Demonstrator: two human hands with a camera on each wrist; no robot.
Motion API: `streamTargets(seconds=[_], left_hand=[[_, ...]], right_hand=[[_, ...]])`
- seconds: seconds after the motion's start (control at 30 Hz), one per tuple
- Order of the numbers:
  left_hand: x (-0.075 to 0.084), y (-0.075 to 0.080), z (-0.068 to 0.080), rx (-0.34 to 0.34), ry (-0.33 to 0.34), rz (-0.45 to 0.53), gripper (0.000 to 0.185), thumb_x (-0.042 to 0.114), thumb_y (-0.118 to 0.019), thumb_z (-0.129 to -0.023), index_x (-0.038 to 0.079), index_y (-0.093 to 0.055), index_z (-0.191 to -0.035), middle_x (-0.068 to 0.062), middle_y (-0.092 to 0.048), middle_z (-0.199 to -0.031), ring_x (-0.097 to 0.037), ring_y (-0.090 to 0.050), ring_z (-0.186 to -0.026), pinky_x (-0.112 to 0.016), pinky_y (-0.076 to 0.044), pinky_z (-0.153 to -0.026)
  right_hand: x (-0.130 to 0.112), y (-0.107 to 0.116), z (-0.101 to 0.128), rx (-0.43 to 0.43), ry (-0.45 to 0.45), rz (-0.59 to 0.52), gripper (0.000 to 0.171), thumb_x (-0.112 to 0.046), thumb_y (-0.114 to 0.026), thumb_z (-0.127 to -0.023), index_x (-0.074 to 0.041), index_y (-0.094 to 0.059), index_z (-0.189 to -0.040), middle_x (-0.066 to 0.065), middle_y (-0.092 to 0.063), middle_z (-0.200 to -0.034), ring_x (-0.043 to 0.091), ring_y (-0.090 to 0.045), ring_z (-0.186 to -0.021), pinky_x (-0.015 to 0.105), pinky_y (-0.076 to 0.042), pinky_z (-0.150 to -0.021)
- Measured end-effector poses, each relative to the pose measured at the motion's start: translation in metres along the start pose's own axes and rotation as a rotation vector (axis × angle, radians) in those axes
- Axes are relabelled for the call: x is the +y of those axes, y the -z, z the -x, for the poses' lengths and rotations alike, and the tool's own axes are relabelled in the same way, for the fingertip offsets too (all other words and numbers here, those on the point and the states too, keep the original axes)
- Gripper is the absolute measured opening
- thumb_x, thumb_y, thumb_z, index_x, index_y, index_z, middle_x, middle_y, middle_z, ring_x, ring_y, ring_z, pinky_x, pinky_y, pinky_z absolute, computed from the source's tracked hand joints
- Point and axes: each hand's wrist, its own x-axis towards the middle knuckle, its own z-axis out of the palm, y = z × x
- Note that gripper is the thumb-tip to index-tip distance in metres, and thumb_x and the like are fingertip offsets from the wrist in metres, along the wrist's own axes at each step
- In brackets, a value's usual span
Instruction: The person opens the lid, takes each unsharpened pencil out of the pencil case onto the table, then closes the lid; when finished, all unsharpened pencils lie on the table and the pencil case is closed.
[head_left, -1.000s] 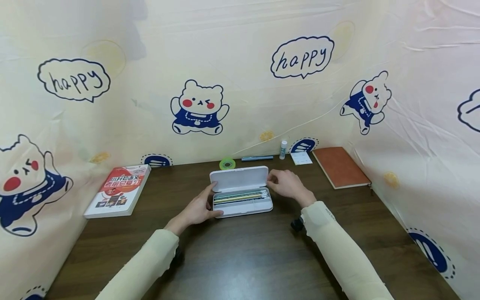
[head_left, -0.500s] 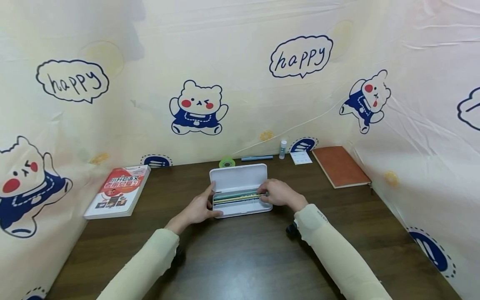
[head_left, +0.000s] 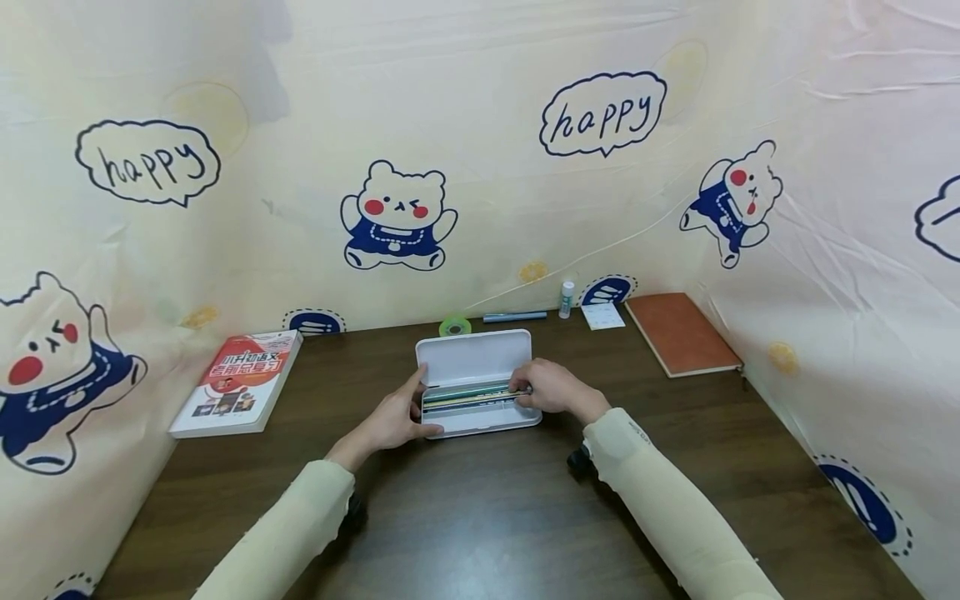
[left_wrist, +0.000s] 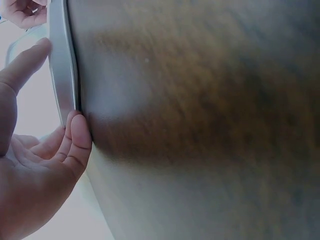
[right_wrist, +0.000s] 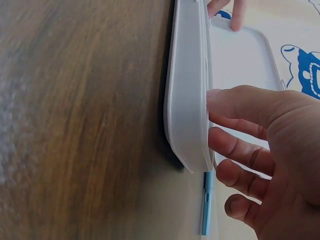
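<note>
Steadying the open white pencil case (head_left: 480, 421) with my relaxed left hand (head_left: 390, 421), my right hand (head_left: 551, 390) reaches in, fingers curled over pencils (head_left: 465, 398).

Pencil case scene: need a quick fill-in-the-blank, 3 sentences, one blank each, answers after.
1. The white pencil case on the table has its lid ____.
2. The right hand reaches into the case at the ____ lying inside.
3. The left hand touches the case's ____ end.

Missing words: open; pencils; left
</note>
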Motion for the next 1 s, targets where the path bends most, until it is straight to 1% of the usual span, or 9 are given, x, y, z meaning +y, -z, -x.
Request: streamTargets(seconds=[0.07,0.3,0.53,0.67,0.77,0.9,1.0], left_hand=[[-0.001,0.0,0.0,0.002,-0.002,0.002,0.116,0.039,-0.085,-0.079,0.015,-0.008,-0.162,-0.014,-0.053,-0.139,-0.016,-0.057,-0.09,-0.031,-0.051,-0.082],[-0.002,-0.002,0.0,-0.005,0.006,0.004,0.116,0.041,-0.084,-0.08,0.016,-0.006,-0.162,-0.014,-0.052,-0.141,-0.017,-0.057,-0.093,-0.031,-0.05,-0.083],[-0.001,-0.002,0.0,0.005,-0.006,0.014,0.116,0.038,-0.085,-0.079,0.015,-0.006,-0.162,-0.013,-0.053,-0.138,-0.017,-0.056,-0.092,-0.032,-0.049,-0.082],[-0.002,-0.002,0.0,0.0,-0.005,0.013,0.116,0.039,-0.084,-0.079,0.015,-0.006,-0.162,-0.014,-0.053,-0.139,-0.017,-0.056,-0.093,-0.031,-0.049,-0.082],[-0.002,-0.001,0.0,-0.002,0.002,0.018,0.116,0.039,-0.084,-0.079,0.016,-0.006,-0.162,-0.014,-0.053,-0.139,-0.018,-0.056,-0.093,-0.031,-0.049,-0.082],[-0.002,0.0,0.0,-0.008,0.011,0.025,0.116,0.04,-0.084,-0.08,0.017,-0.005,-0.162,-0.013,-0.051,-0.139,-0.018,-0.055,-0.095,-0.031,-0.05,-0.083],[-0.003,0.0,0.0,-0.012,0.012,0.028,0.116,0.04,-0.084,-0.08,0.017,-0.005,-0.162,-0.014,-0.051,-0.141,-0.018,-0.056,-0.096,-0.032,-0.051,-0.085]], right_hand=[[-0.001,0.0,0.0,-0.001,-0.001,0.001,0.009,-0.022,-0.073,-0.091,-0.022,-0.072,-0.1,-0.005,-0.066,-0.1,0.016,-0.052,-0.095,0.038,-0.047,-0.093],[-0.001,-0.004,-0.001,-0.01,0.022,0.013,0.006,-0.019,-0.072,-0.092,-0.022,-0.071,-0.096,-0.006,-0.064,-0.091,0.013,-0.053,-0.088,0.034,-0.047,-0.086],[0.001,-0.005,-0.002,-0.012,0.032,0.01,0.005,-0.019,-0.072,-0.092,-0.024,-0.071,-0.093,-0.007,-0.063,-0.089,0.013,-0.053,-0.087,0.035,-0.047,-0.086],[0.006,-0.005,-0.002,0.003,0.042,-0.033,0.007,-0.018,-0.072,-0.092,-0.024,-0.073,-0.093,-0.01,-0.066,-0.088,0.011,-0.055,-0.084,0.032,-0.048,-0.084],[0.01,-0.001,0.0,0.032,0.053,-0.074,0.008,-0.016,-0.072,-0.092,-0.024,-0.073,-0.093,-0.01,-0.067,-0.087,0.01,-0.056,-0.082,0.031,-0.049,-0.081],[0.016,0.006,0.005,0.064,0.052,-0.136,0.008,-0.013,-0.071,-0.092,-0.021,-0.074,-0.093,-0.007,-0.069,-0.091,0.011,-0.057,-0.084,0.033,-0.05,-0.083],[0.021,0.011,0.008,0.075,0.036,-0.164,0.008,-0.014,-0.071,-0.092,-0.021,-0.075,-0.095,-0.006,-0.07,-0.095,0.012,-0.058,-0.087,0.035,-0.051,-0.085]])
